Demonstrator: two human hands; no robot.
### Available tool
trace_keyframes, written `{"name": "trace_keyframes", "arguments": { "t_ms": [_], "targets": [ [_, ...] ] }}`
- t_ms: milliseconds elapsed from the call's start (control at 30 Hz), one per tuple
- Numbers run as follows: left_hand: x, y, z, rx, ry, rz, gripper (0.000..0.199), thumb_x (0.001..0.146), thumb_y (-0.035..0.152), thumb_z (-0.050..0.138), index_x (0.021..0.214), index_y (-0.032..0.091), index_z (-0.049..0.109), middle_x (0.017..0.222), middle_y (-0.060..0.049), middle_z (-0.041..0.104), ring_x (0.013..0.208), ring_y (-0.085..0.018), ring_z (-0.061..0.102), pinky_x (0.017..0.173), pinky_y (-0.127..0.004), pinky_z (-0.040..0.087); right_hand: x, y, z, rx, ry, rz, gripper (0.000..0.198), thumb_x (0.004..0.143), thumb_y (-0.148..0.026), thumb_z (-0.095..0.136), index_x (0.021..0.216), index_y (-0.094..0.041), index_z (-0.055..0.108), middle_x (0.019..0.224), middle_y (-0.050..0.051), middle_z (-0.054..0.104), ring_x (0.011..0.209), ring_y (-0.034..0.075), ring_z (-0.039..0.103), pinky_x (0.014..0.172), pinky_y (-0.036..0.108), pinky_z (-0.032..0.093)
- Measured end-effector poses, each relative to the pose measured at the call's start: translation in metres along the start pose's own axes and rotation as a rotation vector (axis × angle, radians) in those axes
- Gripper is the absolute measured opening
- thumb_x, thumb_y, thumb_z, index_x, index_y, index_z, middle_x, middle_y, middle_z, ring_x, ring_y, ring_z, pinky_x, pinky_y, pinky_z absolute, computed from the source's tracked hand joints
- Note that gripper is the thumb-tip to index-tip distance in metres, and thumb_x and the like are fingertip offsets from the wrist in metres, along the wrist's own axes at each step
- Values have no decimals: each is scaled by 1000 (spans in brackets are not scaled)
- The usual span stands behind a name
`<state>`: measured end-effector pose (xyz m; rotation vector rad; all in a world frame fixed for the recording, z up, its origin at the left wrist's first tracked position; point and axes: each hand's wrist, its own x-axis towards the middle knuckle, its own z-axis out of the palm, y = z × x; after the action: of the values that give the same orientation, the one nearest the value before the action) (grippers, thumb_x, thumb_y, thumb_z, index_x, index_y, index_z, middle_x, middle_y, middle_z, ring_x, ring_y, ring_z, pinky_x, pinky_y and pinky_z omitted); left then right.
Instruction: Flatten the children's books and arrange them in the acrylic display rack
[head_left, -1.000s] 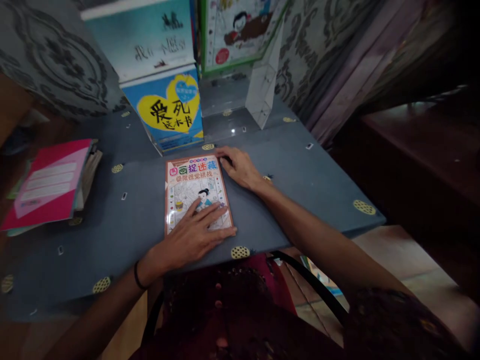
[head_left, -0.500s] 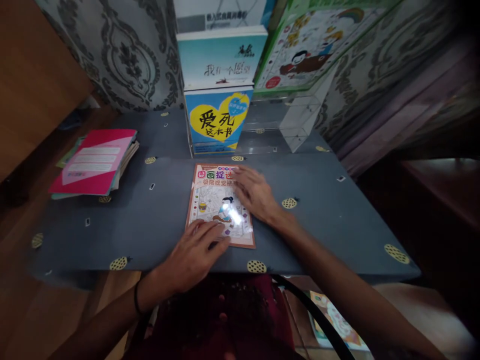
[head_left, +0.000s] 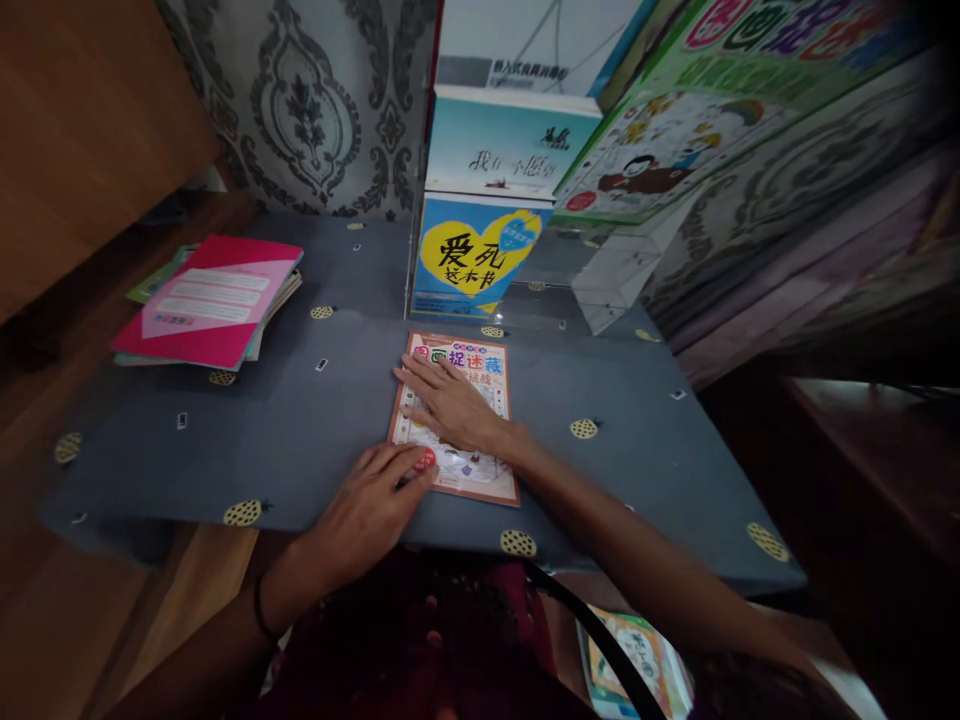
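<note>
A closed picture book (head_left: 491, 484) with a brown-edged cover lies flat on the table in front of me. My right hand (head_left: 450, 402) rests across the upper left of its cover, fingers stretched out and spread, hiding part of the title and drawing. At the lower left corner is my left hand (head_left: 382, 492), its fingers extended over the cover's edge beside a red round mark. Neither hand grasps the book; both touch or hover just at its surface.
Behind the book, a clear acrylic stand (head_left: 626, 270) holds a blue book with a yellow heart (head_left: 474, 255), a teal book (head_left: 510, 145) and a green picture book (head_left: 675, 130). A stack topped by a pink book (head_left: 217, 300) lies left on the patterned tablecloth (head_left: 300, 430). More books (head_left: 637, 660) are below the table's edge.
My right hand has slid from the book's upper right across to its upper left. My left hand has shifted slightly towards the lower left corner. The camera view has turned a little.
</note>
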<state>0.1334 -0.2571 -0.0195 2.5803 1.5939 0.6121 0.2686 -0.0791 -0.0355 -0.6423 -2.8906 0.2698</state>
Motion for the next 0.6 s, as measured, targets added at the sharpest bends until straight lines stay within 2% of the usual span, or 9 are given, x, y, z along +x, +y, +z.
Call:
{"name": "trace_keyframes", "arguments": {
  "t_ms": [133, 267, 367, 467, 533, 600],
  "targets": [
    [-4, -2, 3, -46, 24, -9, 34, 99, 12, 47, 131, 16, 59, 131, -13, 64, 117, -28, 58, 96, -47, 53, 4, 29, -3, 5, 73, 160, 57, 105, -46, 41, 153, -14, 41, 160, 18, 40, 152, 28, 30, 123, 54, 26],
    [-3, 0, 2, -99, 36, -47, 33, 101, 15, 45, 130, 19, 60, 130, -11, 64, 115, -26, 59, 95, -46, 54, -17, 39, -4, 13, 157, 331, 54, 105, -43, 41, 149, -12, 46, 159, 20, 40, 151, 32, 31, 121, 59, 26],
    [-2, 2, 3, -170, 80, -60, 32, 101, 16, 45, 128, 22, 62, 126, -9, 66, 114, -24, 60, 96, -44, 54, -48, 15, -5, 13, 174, 419, 51, 103, -36, 45, 148, -10, 48, 160, 23, 38, 152, 35, 29, 120, 60, 27],
    [-2, -10, 17, -183, 177, -139, 32, 102, 21, 43, 126, 25, 64, 132, -9, 64, 120, -24, 59, 99, -43, 54, -77, -18, -5, 39, 189, 465, 49, 99, -31, 53, 144, -13, 55, 161, 22, 36, 152, 37, 28, 119, 60, 32],
    [2, -28, 35, -96, 265, -231, 37, 101, 32, 47, 134, 24, 61, 143, -13, 58, 132, -32, 53, 104, -53, 49, -88, -34, -4, 45, 201, 493, 49, 96, -32, 58, 144, -17, 56, 163, 20, 33, 152, 38, 27, 118, 61, 33],
    [12, -48, 52, -93, 264, -308, 47, 98, 43, 50, 141, 23, 57, 148, -16, 55, 138, -38, 48, 109, -62, 43, -93, -42, -3, 52, 211, 555, 52, 94, -33, 61, 145, -20, 55, 164, 18, 30, 151, 41, 25, 118, 65, 31]
  ]
}}
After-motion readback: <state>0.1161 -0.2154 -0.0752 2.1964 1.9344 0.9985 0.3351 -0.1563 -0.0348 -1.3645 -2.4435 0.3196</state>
